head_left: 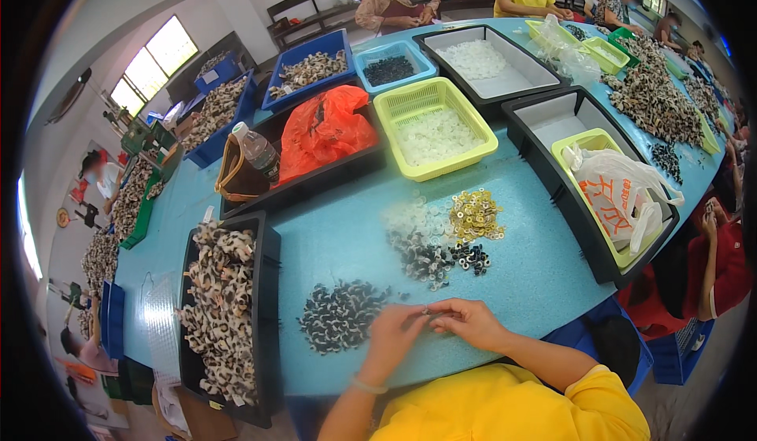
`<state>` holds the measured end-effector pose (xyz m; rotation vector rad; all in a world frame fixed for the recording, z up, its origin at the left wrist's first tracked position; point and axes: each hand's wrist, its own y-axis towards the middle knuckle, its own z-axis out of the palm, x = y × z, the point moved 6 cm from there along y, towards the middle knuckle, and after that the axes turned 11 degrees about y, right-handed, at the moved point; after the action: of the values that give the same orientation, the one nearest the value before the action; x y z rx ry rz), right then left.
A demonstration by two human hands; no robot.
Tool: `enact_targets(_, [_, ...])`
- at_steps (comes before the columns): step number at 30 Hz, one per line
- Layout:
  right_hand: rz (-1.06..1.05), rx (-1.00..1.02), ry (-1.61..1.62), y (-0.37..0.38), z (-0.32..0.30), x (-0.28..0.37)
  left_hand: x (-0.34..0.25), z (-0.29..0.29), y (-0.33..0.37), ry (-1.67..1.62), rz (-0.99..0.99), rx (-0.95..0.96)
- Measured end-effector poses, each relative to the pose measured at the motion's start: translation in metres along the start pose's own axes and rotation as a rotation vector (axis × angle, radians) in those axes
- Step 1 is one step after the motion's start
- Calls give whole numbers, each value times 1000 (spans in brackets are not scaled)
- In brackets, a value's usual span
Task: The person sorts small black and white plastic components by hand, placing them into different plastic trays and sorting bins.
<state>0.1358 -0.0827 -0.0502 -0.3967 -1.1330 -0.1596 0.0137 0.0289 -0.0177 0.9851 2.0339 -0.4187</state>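
Left hand (394, 334) and right hand (473, 324) meeting, both pinching a small part (426, 312), part being held over the blue table (536, 263), dark-and-white pile (335, 316) lying just left, yellow rings (475, 214) lying beyond, black tray (269, 283) standing farther left

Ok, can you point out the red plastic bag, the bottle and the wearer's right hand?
Red plastic bag (328, 135): head view, middle of its crumpled front.
Bottle (257, 154): head view, its side, below the cap.
Right hand (471, 324): head view, back of the hand.
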Motion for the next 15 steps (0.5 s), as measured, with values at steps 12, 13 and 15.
enact_targets(12, [-527,-143,-923,-6,-23,62,-8,-5,6,546,353,-162])
enact_targets(13, [-644,-235,-1087,-7,-29,77,-4,-12,6,549,349,-164])
enact_targets(15, [-694,-281,-1180,-4,-46,80,-4,-22,9,678,356,-192])
